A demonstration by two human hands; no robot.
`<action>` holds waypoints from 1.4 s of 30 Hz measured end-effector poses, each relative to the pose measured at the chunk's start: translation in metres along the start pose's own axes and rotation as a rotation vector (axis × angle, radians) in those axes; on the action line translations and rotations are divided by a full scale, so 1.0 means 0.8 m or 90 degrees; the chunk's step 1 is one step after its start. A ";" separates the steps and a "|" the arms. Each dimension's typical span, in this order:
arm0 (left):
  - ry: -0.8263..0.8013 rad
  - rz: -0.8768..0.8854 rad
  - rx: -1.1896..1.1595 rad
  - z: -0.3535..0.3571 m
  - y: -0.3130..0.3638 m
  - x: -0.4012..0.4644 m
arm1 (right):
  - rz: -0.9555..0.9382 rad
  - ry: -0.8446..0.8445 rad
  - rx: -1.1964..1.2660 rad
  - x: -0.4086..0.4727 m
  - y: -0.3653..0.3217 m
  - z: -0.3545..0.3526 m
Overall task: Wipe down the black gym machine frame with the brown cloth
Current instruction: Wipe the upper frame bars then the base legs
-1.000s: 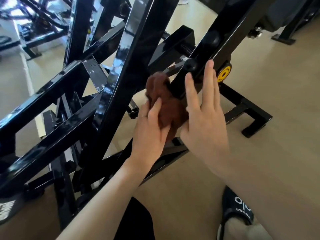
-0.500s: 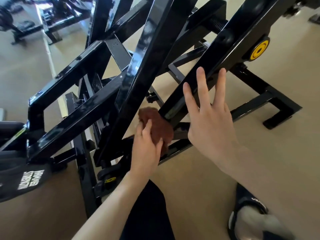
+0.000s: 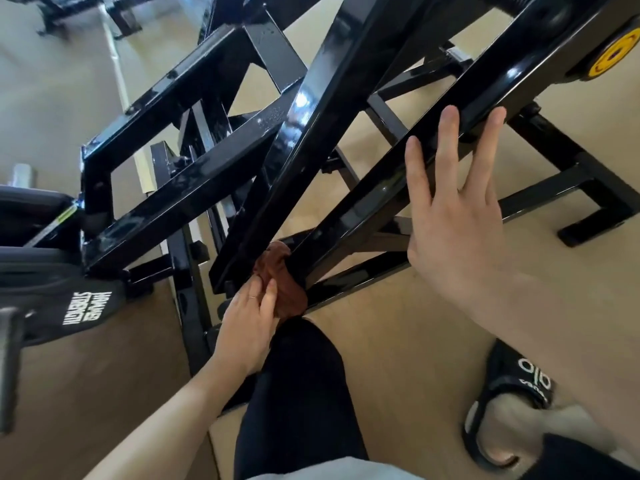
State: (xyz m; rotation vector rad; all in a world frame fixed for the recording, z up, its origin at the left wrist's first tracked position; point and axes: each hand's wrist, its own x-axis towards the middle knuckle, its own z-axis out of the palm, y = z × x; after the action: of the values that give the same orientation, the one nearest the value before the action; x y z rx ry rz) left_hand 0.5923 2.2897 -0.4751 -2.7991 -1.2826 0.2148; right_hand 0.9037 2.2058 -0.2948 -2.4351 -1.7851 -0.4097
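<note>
The black gym machine frame (image 3: 311, 109) fills the upper view with several slanted glossy bars. My left hand (image 3: 247, 318) grips the bunched brown cloth (image 3: 282, 282) and presses it against the lower end of the slanted bar, near where it meets the floor bar. My right hand (image 3: 450, 209) rests flat with fingers spread on the side of the same slanted bar, higher up to the right, holding nothing.
A yellow round cap (image 3: 613, 57) sits on the frame at the upper right. A black padded seat with white lettering (image 3: 83, 306) lies at the left. My knee in black trousers (image 3: 301, 386) and a black slipper (image 3: 509, 393) are on the beige floor below.
My left hand has slid the cloth down the slanted bar to its lower end. My right hand has shifted slightly down the same bar, and the view has tilted lower.
</note>
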 end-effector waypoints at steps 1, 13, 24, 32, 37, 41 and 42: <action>0.010 -0.024 -0.022 -0.008 0.008 0.003 | 0.003 -0.004 0.007 0.001 -0.001 0.001; 0.361 0.063 -0.370 -0.219 0.180 0.150 | 0.035 0.096 0.185 0.002 0.004 -0.021; 0.493 0.140 -0.389 -0.305 0.247 0.216 | 0.263 0.154 0.426 0.028 0.111 -0.091; 0.426 0.060 -0.490 -0.307 0.237 0.190 | 0.260 0.148 0.542 0.032 0.118 -0.095; 0.501 0.133 -0.566 -0.412 0.296 0.247 | 0.268 0.230 0.633 0.043 0.132 -0.095; 0.499 0.176 -0.605 -0.440 0.297 0.274 | 0.345 0.223 0.681 0.048 0.151 -0.098; 0.485 0.188 -0.657 -0.436 0.293 0.271 | 0.351 0.224 0.685 0.046 0.155 -0.099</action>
State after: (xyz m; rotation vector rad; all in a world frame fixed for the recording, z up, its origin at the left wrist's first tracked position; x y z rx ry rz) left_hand 0.9600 2.3038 -0.1777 -3.1258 -0.8780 -1.7755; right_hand 1.0186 2.1832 -0.1989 -1.7603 -0.7668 0.1577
